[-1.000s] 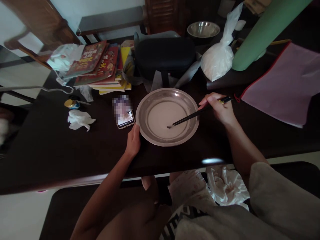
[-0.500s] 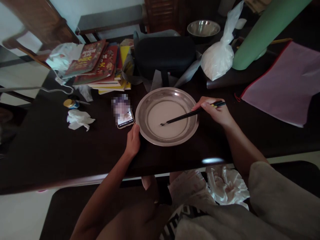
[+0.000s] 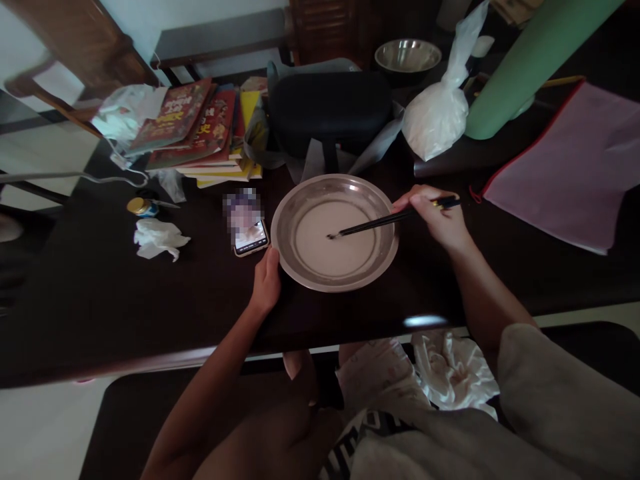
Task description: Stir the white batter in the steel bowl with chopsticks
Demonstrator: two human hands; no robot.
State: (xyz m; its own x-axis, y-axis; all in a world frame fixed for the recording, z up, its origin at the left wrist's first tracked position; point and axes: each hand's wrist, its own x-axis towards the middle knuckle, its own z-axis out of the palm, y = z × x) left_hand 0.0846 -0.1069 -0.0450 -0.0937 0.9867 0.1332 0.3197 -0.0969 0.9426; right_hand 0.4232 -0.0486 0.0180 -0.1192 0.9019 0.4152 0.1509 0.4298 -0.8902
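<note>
Left hand: the left hand (image 3: 266,285) is resting on the bench (image 3: 100,300) with its fingers pressed against the near-left rim of the metal basin (image 3: 286,223), which looks like bracing so the basin is not sliding or turning.

Right hand: the right hand (image 3: 436,215) is pinching a pair of dark chopsticks (image 3: 380,223) near their upper end, fingers curled together around them, just outside the basin's right rim.

Chopsticks: they are slanting down and to the left over the rim, with the tips dipping into the pale liquid (image 3: 345,257) near the basin's middle; holding them far back is giving the tips reach across the whole bottom.

Basin: it is sitting flat on the bench directly in front of the person, between both hands, touching the left one and just beside the right one.

Liquid: it is lying shallow and whitish across the basin floor.

Phone: a phone (image 3: 249,233) is lying face up just left of the basin, beside the left hand's fingertips, seemingly placed where it is easy to glance at.

Bag: a knotted white plastic bag (image 3: 437,113) is sitting well behind the basin.
</note>
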